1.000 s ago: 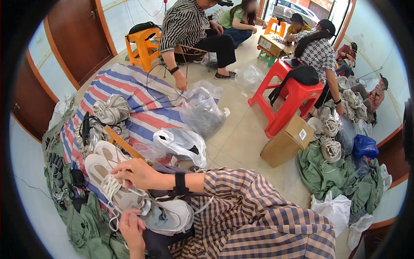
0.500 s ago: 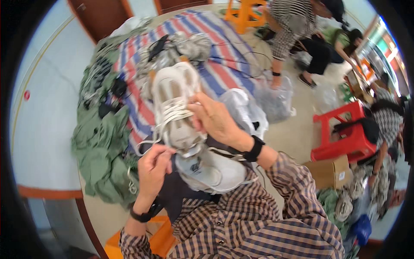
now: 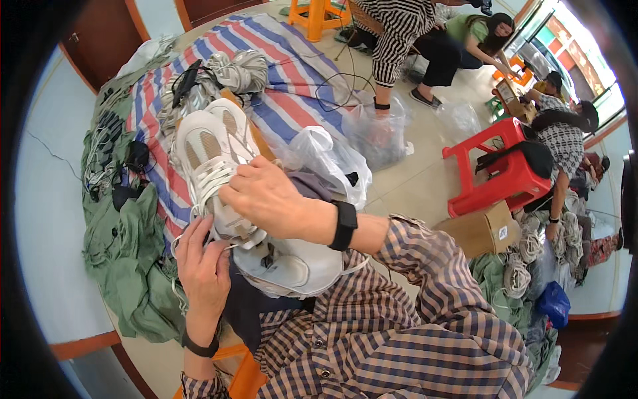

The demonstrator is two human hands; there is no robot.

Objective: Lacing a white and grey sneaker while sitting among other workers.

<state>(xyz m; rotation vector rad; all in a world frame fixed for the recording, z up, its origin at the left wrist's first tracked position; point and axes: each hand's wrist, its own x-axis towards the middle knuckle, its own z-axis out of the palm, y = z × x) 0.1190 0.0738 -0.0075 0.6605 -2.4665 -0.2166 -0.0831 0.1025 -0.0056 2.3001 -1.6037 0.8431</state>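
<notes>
A white and beige sneaker (image 3: 201, 143) points away from me above my lap, and a second light toe (image 3: 232, 123) shows close beside it. White shoelaces (image 3: 214, 174) cross its front. My right hand (image 3: 266, 198) is closed over the lacing, its fingertips partly hidden, gripping a lace. Low at the shoe's left side, my left hand (image 3: 205, 269) pinches a lace between thumb and fingers. Nearer me, a pale insole (image 3: 287, 269) lies inside a white shoe opening; I cannot tell which shoe it belongs to.
Beyond the shoes lies a striped sheet (image 3: 299, 70) bearing bundled cords (image 3: 242, 72). Green cloth (image 3: 133, 266) spreads at left. To the right are a white plastic bag (image 3: 325, 159), a red stool (image 3: 498, 166) and a cardboard box (image 3: 482, 229). Other people (image 3: 405, 40) work nearby.
The view has shifted, so the surroundings sit further left. My right hand has turned and now lies further over the lacing; my left hand has come up closer to the shoe's side.
</notes>
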